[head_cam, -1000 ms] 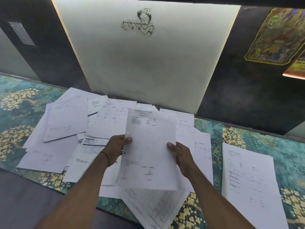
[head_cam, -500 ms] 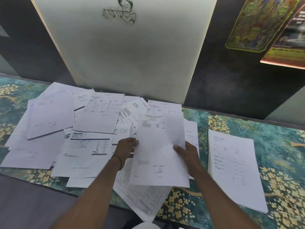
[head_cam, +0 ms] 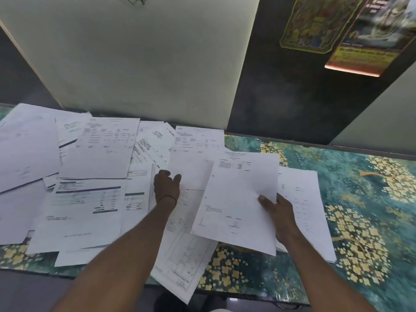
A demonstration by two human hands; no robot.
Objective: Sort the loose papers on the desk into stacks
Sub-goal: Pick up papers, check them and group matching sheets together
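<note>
— White printed sheet (head_cam: 240, 199), signed near its near edge: what is holding it?

— The right grip (head_cam: 279, 215) is holding it, with the thumb lying on top by the near right corner and the fingers going underneath. The sheet is hanging tilted above the worktop (head_cam: 364, 221). Its right edge is overlapping a separate stack (head_cam: 304, 199) that is lying flat on the right.

— And the other one?

— The left grip (head_cam: 167, 188) is resting on the loose papers (head_cam: 90, 176) in the middle, just left of the held sheet and apart from it. Its thumb is spreading away from the fingers, which are bending loosely, and it is holding nothing that I can see. A dark band (head_cam: 167, 199) is sitting round that wrist.

— Where are the loose papers lying?

— They are covering the left half of the worktop, overlapping at all angles from the far edge to the near one. One long sheet (head_cam: 180, 262) is sticking out over the near edge, partly under the held sheet.

— What is showing on the right?

— Teal cover with yellow blossoms is showing around the separate stack. A pale panel (head_cam: 135, 64) is standing against the dark wall behind the pile, and two blurred posters (head_cam: 315, 23) are hanging at the far right.
</note>
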